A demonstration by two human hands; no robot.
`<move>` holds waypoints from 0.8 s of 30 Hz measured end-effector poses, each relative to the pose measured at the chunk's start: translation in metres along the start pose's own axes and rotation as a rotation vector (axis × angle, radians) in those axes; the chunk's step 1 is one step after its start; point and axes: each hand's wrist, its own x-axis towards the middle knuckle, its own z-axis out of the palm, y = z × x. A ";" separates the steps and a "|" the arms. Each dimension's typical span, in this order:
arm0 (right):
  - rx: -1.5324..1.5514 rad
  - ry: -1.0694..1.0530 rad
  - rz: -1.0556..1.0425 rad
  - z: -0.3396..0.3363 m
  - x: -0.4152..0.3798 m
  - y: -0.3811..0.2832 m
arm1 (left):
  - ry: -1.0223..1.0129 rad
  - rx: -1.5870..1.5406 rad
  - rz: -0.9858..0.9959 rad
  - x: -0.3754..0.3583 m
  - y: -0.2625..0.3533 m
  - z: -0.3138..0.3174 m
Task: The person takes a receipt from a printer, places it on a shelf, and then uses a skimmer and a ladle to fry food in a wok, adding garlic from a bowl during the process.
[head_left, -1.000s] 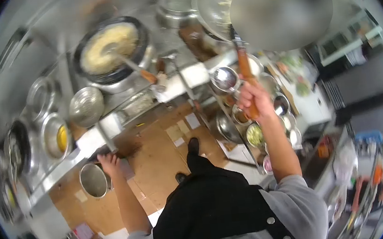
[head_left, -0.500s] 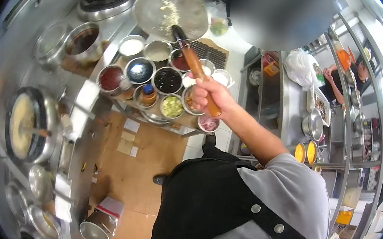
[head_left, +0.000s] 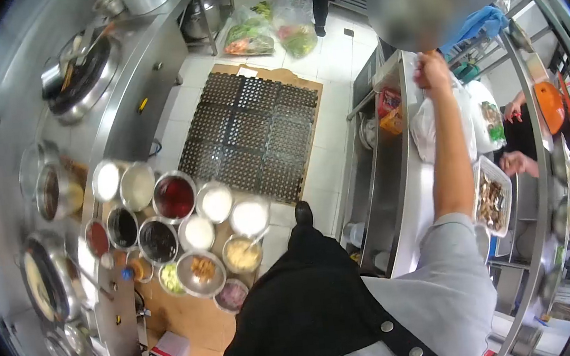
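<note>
My right hand (head_left: 432,71) is stretched far out over the steel counter on the right. Its fingers are wrapped round the wooden handle (head_left: 429,53) of a wok (head_left: 414,8). A blur covers most of the wok, so what is in it cannot be made out clearly. Below the hand, white plastic bags (head_left: 441,127) lie on the counter. My left hand is out of the picture.
Several bowls of sauces and chopped ingredients (head_left: 201,273) stand left of my body, beside the stove with a wok (head_left: 44,283). A black rubber mat (head_left: 246,137) covers floor ahead. Across the right counter, another person's hands (head_left: 520,163) are near a tray of food (head_left: 492,201).
My right hand has carried the wok from above the sauce bowls to over the right counter, farther from my body. The view has turned right, bringing the floor mat into sight.
</note>
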 end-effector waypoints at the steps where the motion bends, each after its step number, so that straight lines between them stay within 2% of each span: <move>1: -0.149 0.068 -0.016 -0.020 0.041 -0.002 | -0.004 0.051 -0.007 -0.016 0.010 0.026; 5: -0.545 0.238 -0.027 -0.084 0.182 0.009 | -0.002 0.201 -0.016 -0.063 0.052 0.101; 8: -1.043 0.332 -0.183 -0.126 0.285 0.055 | 0.006 0.265 -0.018 -0.090 0.081 0.140; 12: -1.320 0.220 0.028 -0.147 0.334 0.103 | 0.017 0.341 -0.007 -0.113 0.106 0.162; 15: -1.202 0.040 0.370 -0.167 0.363 0.142 | 0.024 0.399 0.002 -0.126 0.114 0.167; 18: -1.215 0.247 0.055 -0.158 0.317 0.159 | 0.034 0.434 0.012 -0.137 0.114 0.158; 19: -1.194 0.293 0.011 -0.156 0.308 0.158 | 0.035 0.442 0.020 -0.139 0.115 0.153; 22: -0.966 0.323 -0.171 -0.165 0.285 0.160 | 0.037 0.469 0.038 -0.140 0.109 0.136; 24: -0.685 0.272 -0.099 -0.158 0.241 0.136 | 0.042 0.467 0.055 -0.134 0.097 0.118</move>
